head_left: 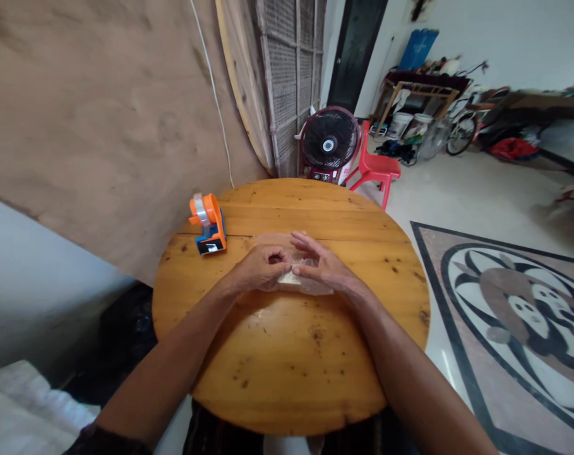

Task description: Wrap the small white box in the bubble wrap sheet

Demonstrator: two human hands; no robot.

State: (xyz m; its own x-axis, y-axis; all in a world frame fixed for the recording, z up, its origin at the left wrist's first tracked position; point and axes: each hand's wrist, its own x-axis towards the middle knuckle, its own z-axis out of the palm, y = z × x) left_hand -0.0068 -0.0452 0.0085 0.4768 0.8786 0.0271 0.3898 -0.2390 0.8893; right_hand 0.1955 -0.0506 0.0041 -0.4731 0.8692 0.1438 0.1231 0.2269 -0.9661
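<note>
From the bare near side of the round wooden counter (287,379), the work sits toward 12 o'clock, about mid-board. There a small whitish piece (289,278) lies on clear plastic film (317,289). The left hand (262,265), on its 9 o'clock side, appears to pinch the film between thumb and fingertips; the right hand (325,265), at 3 o'clock, has raised, parted fingers, its thumb by the piece, and I cannot tell whether it grips. Good handling would mean light, even fingertip tension, keeping the film flat. The piece's visible long axis runs roughly 9 to 3; fingers hide its ends, so no front shows. Farther, at 10 o'clock, stands a tape dispenser (217,224).
</note>
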